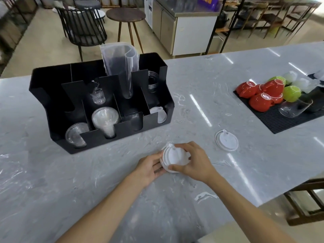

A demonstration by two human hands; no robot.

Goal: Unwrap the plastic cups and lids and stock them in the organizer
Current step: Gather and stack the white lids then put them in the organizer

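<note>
Now both hands close on a small stack of white lids [172, 159] low over the desk [228, 106]: the left hand [149, 168] cups its near-left edge, the right hand [192, 162] grips from above. By my reading, the step is gathering lids for stocking. Next they must travel to the organizer [98, 102], likely its right front slot, where white lids [159, 114] already sit. One loose lid [226, 140] lies to the right, apart. Beyond it a mat [280, 123] carries red and green cups [259, 95], clear of the path. An empty plastic sleeve [121, 62] stands in the organizer's back.
</note>
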